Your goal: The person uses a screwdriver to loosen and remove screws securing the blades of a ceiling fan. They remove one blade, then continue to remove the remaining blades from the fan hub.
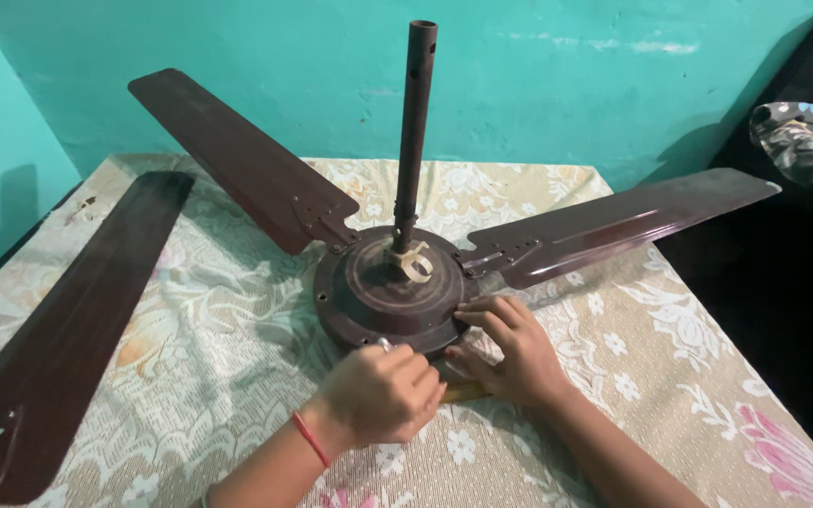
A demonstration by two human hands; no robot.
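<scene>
A dark brown ceiling fan motor (369,292) lies on the cloth-covered table (670,376), its downrod (414,122) standing upright. Two brown blades are fixed to it, one reaching back left (237,155) and one right (613,221). My left hand (383,393), with a red thread at the wrist, is fisted at the motor's near rim around a yellow-handled tool (464,390); a metal tip shows above the fist. My right hand (510,350) grips the motor's near right edge, fingers on top and thumb at the side.
A third, loose blade (77,320) lies along the table's left side. The turquoise wall (557,85) stands just behind the table. A dark seat with a patterned cushion (806,141) is at the right.
</scene>
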